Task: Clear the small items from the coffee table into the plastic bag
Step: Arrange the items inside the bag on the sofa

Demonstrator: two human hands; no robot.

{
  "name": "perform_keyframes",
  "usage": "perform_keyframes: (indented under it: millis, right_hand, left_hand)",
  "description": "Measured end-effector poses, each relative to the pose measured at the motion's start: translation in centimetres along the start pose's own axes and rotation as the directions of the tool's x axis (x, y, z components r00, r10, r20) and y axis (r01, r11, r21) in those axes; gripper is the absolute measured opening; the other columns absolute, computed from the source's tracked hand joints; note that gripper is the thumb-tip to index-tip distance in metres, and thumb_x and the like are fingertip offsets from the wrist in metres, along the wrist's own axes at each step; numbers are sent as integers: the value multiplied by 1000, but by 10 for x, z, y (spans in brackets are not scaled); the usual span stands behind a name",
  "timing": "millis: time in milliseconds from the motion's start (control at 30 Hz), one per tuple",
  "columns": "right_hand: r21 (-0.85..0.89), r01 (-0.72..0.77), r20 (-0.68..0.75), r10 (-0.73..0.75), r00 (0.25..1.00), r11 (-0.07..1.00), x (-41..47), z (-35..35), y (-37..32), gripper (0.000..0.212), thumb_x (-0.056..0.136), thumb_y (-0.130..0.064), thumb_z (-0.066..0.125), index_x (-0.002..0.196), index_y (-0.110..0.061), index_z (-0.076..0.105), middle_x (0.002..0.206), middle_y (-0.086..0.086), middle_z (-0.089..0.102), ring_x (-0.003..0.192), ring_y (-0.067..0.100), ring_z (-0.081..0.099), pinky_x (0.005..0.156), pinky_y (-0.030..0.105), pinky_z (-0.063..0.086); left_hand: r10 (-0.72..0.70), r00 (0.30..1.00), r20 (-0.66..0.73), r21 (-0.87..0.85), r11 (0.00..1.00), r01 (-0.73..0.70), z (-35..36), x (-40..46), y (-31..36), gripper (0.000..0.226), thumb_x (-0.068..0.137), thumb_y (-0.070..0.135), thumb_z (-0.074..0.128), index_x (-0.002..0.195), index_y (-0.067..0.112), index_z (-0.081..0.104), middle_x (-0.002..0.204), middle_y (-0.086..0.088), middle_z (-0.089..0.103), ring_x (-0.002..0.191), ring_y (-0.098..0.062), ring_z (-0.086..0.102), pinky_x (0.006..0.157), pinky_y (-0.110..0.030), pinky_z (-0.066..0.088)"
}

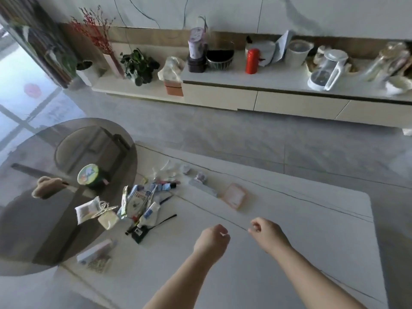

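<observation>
A pile of small items (142, 204) (sachets, tubes, wrappers, a black cord) lies at the left of the white coffee table (289, 219). A pink card (234, 195) and a small grey box (201, 186) lie further back. My left hand (211, 239) and my right hand (266, 235) hover over the table's middle, right of the pile, both with fingers curled. A tiny white speck shows at the left fingertips; I cannot tell what it is. No plastic bag shows in view.
A round dark glass table (33, 219) overlaps the coffee table's left end and carries a green-lidded tub (88, 177), a beige hair clip (48, 186) and packets (89, 209). A small box (95, 253) lies near the front left. A low cabinet (245, 94) stands across the floor.
</observation>
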State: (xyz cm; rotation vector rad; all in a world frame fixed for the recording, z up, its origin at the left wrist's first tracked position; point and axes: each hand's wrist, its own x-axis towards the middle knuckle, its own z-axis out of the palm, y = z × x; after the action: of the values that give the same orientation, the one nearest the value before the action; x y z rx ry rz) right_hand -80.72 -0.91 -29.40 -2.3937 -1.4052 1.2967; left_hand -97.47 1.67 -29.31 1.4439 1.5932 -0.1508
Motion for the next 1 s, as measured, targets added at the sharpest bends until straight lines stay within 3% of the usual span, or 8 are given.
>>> perform_keyframes:
  millis: [233, 333, 500, 667, 800, 867, 1000]
  right_hand:
    - [13, 13, -64, -12, 998, 1000, 110, 51, 4, 41, 89, -30, 61, 126, -16, 55, 128, 5, 56, 121, 20, 50, 95, 24, 39]
    - [30, 37, -106, -33, 994, 999, 155, 72, 4, 43, 87, -33, 63, 125, -17, 55, 128, 5, 54, 120, 21, 48, 92, 24, 39]
    - [6, 27, -201, -25, 979, 1000, 219, 97, 9, 53, 82, -39, 65, 129, -19, 52, 129, 5, 54, 121, 26, 45, 98, 31, 42]
    - [-125, -4, -270, -30, 962, 992, 263, 114, 19, 67, 82, -46, 63, 141, -27, 37, 145, -1, 36, 137, 26, 24, 107, 34, 34]
    - [-180, -47, -228, 4, 974, 983, 283, 123, 22, 86, 83, -54, 60, 150, -31, 11, 159, 2, 6, 146, 29, 0, 114, 40, 24]
    - [-206, -54, -219, 8, 976, 977, 288, 128, 24, 93, 82, -56, 59, 151, -28, 4, 159, 5, 3, 146, 29, 1, 114, 41, 25]
    - [-227, -84, -301, 12, 954, 970, 286, 136, 28, 101, 75, -63, 62, 150, -21, 9, 152, 4, 22, 138, 29, 22, 107, 37, 33]
  left_hand:
    - [71, 993, -93, 15, 997, -69, -3, 120, -30, 35, 96, 34, 47, 130, 25, 51, 124, -3, 58, 107, -18, 59, 85, -25, 46]
    - [53, 991, -124, -83, 995, -63, -1, 170, -38, 39, 96, 32, 48, 134, 28, 48, 124, -5, 57, 108, -19, 57, 85, -26, 46]
    - [-5, 985, -174, -275, 960, -44, 12, 235, -41, 45, 96, 27, 48, 140, 31, 41, 86, 3, 60, 83, -19, 60, 78, -30, 51]
    - [-3, 985, -174, -265, 963, -44, 31, 286, -50, 52, 95, 32, 47, 144, 36, 32, 114, -7, 66, 102, -25, 63, 89, -37, 52]
    - [4, 987, -160, -201, 979, -37, 38, 311, -58, 51, 94, 34, 46, 144, 34, 32, 117, -11, 66, 106, -28, 62, 91, -36, 51]
    - [-5, 986, -170, -202, 979, -30, 41, 318, -62, 43, 94, 35, 46, 136, 35, 40, 113, -8, 67, 99, -28, 65, 88, -39, 53]
    - [-23, 978, -210, -205, 979, -21, 46, 313, -69, 25, 95, 39, 44, 119, 32, 46, 97, -6, 68, 88, -25, 64, 80, -37, 54]
